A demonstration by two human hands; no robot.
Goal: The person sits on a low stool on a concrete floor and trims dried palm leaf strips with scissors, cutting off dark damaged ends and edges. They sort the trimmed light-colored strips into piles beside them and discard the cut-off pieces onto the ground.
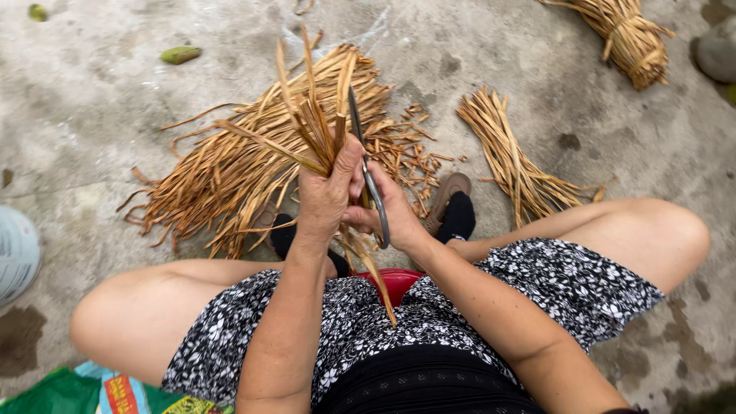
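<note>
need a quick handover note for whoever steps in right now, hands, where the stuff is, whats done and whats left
Left hand: shut on a bunch of dried strips, held upright over the lap.
Right hand: shut on the scissors, blade pointing up beside the bunch.
Loose pile of strips lies on the concrete ahead of the feet, with short cut scraps scattered to its right.
A smaller bundle lies to the right by the knee; a tied bundle sits at the top right.
Done, by the look of it: some trimming, going by the scraps and bundles. Left: the bunch in hand and the big loose pile.
</note>
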